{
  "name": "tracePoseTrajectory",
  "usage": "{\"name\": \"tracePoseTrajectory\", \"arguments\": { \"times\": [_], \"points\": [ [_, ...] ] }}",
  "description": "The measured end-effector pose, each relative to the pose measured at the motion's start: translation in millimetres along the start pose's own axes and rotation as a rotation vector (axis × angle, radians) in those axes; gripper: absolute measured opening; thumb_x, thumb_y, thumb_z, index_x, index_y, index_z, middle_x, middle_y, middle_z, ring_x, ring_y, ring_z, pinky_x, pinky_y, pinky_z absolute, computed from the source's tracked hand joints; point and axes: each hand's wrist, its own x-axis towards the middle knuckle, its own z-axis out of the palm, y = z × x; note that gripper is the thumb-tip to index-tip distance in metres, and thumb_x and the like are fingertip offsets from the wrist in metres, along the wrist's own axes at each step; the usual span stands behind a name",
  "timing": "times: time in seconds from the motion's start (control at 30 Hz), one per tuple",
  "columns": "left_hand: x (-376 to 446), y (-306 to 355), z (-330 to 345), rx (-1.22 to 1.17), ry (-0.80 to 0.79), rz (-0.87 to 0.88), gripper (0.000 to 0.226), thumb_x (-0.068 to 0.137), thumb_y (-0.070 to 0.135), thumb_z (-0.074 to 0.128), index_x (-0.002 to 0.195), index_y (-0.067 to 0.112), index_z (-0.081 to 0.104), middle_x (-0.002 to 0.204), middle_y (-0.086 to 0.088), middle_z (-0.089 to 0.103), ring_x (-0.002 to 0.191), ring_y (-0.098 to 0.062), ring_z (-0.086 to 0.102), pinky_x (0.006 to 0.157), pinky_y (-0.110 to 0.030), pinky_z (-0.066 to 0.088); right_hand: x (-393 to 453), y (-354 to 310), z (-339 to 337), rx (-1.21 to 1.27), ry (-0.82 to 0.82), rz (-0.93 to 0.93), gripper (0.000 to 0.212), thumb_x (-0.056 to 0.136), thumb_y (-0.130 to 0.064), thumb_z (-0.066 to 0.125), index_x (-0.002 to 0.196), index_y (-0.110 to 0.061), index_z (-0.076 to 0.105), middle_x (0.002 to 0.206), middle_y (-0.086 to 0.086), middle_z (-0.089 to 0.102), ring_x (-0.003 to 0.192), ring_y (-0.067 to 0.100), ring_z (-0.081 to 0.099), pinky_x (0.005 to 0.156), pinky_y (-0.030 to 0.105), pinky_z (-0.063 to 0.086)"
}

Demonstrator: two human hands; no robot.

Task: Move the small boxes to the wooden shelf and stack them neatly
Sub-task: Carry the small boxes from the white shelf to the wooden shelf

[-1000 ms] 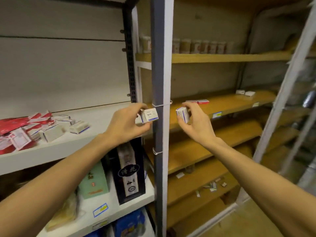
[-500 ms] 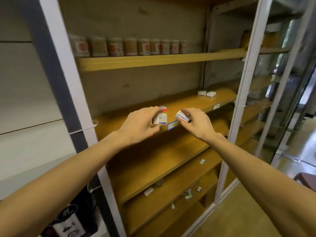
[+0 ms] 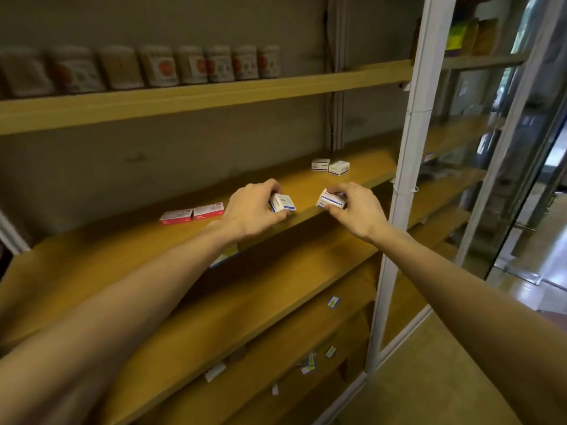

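My left hand (image 3: 251,210) grips a small white box with blue print (image 3: 283,203) just above the front edge of the middle wooden shelf (image 3: 122,256). My right hand (image 3: 357,208) holds a second small white box (image 3: 330,200) a little to the right, also at the shelf's front edge. Two more white boxes (image 3: 330,165) sit side by side further back on the same shelf, to the right. Two red and white boxes (image 3: 191,213) lie end to end on the shelf, left of my left hand.
A row of several jars (image 3: 159,67) lines the upper wooden shelf (image 3: 199,93). A white metal upright (image 3: 405,179) stands right of my hands. Lower wooden shelves (image 3: 245,326) carry scattered paper tags. Glass doors and floor lie at the far right.
My view has swung right from the white rack to the wooden shelves. Both hands, each still holding a box, have come forward to the middle shelf's front edge.
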Motion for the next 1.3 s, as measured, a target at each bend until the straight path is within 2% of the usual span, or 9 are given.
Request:
{"name": "tracePoseTrajectory", "arguments": {
  "times": [0.17, 0.33, 0.47, 0.7, 0.8, 0.97, 1.1, 1.2, 1.3],
  "points": [
    [49.7, 12.6, 25.6, 0.040, -0.026, -0.048, 0.048, 0.085, 0.060, 0.069, 0.118, 0.027, 0.060, 0.112, 0.006, 0.069, 0.098, -0.013, 0.064, 0.081, -0.036, 0.057, 22.8, 36.7, -0.4, 0.009, -0.016, 0.012, 0.045, 0.093, -0.031, 0.072, 0.136, -0.024, 0.061, 0.135, -0.002, 0.062, 0.116, 0.013, 0.060, 0.093, 0.029, 0.055],
    [97.1, 17.0, 57.5, 0.089, -0.061, -0.045, 0.041, 0.087, 0.057, 0.066, 0.115, 0.028, 0.063, 0.114, 0.008, 0.068, 0.098, -0.012, 0.062, 0.073, -0.030, 0.053, 51.8, 69.6, 1.1, 0.013, -0.019, 0.001, 0.046, 0.094, -0.032, 0.071, 0.138, -0.024, 0.060, 0.135, -0.001, 0.061, 0.118, 0.013, 0.059, 0.097, 0.034, 0.054],
    [135.5, 12.8, 81.7, 0.111, -0.075, -0.045, 0.041, 0.087, 0.057, 0.064, 0.115, 0.027, 0.064, 0.116, 0.007, 0.066, 0.099, -0.012, 0.061, 0.079, -0.034, 0.055, 87.5, 96.0, 4.4, -0.022, -0.049, -0.024, 0.043, 0.097, -0.033, 0.067, 0.138, -0.023, 0.059, 0.136, -0.002, 0.060, 0.119, 0.013, 0.057, 0.097, 0.035, 0.053],
    [211.2, -6.5, 109.3, 0.116, -0.105, -0.084, 0.041, 0.090, 0.053, 0.063, 0.121, 0.027, 0.060, 0.125, 0.003, 0.060, 0.108, -0.018, 0.058, 0.085, -0.038, 0.052, 156.5, 139.6, 7.9, -0.166, -0.174, -0.135, 0.043, 0.100, -0.030, 0.060, 0.142, -0.026, 0.055, 0.150, -0.003, 0.048, 0.140, 0.018, 0.040, 0.116, 0.042, 0.035],
    [232.4, -4.2, 120.5, 0.096, -0.096, -0.121, 0.042, 0.094, 0.050, 0.062, 0.127, 0.025, 0.058, 0.130, 0.000, 0.059, 0.113, -0.021, 0.057, 0.091, -0.039, 0.052, 177.8, 154.0, 12.4, -0.100, -0.206, -0.134, 0.044, 0.101, -0.026, 0.058, 0.145, -0.027, 0.053, 0.154, -0.002, 0.042, 0.143, 0.018, 0.035, 0.118, 0.043, 0.034],
    [250.0, 1.0, 132.5, 0.170, -0.111, -0.133, 0.047, 0.097, 0.049, 0.055, 0.138, 0.026, 0.052, 0.139, -0.002, 0.054, 0.120, -0.023, 0.055, 0.095, -0.040, 0.052, 203.5, 170.5, 26.5, 0.018, -0.243, -0.139, 0.046, 0.102, -0.019, 0.057, 0.147, -0.025, 0.051, 0.152, -0.001, 0.043, 0.141, 0.018, 0.038, 0.117, 0.039, 0.037],
    [242.4, -1.4, 131.3, 0.244, -0.100, -0.143, 0.060, 0.099, 0.052, 0.049, 0.153, 0.029, 0.036, 0.155, -0.001, 0.040, 0.131, -0.026, 0.049, 0.100, -0.039, 0.050, 215.8, 176.3, 34.9, 0.029, -0.245, -0.159, 0.050, 0.101, -0.021, 0.058, 0.150, -0.026, 0.047, 0.152, 0.000, 0.043, 0.140, 0.020, 0.039, 0.115, 0.044, 0.039],
    [223.0, -2.5, 125.7, 0.277, -0.094, -0.219, 0.070, 0.098, 0.058, 0.046, 0.158, 0.029, 0.025, 0.162, -0.002, 0.031, 0.140, -0.028, 0.042, 0.106, -0.042, 0.046, 217.0, 174.8, 34.9, 0.029, -0.216, -0.215, 0.056, 0.100, -0.026, 0.059, 0.153, -0.026, 0.040, 0.153, 0.000, 0.043, 0.143, 0.020, 0.035, 0.117, 0.047, 0.034],
    [199.6, -1.8, 113.5, 0.341, -0.111, -0.298, 0.067, 0.099, 0.061, 0.041, 0.156, 0.027, 0.031, 0.162, -0.003, 0.031, 0.142, -0.029, 0.039, 0.112, -0.042, 0.039, 213.9, 164.3, 34.8, 0.007, -0.142, -0.285, 0.053, 0.101, -0.032, 0.056, 0.152, -0.021, 0.043, 0.155, 0.001, 0.043, 0.149, 0.022, 0.028, 0.121, 0.045, 0.025]
  ]
}}
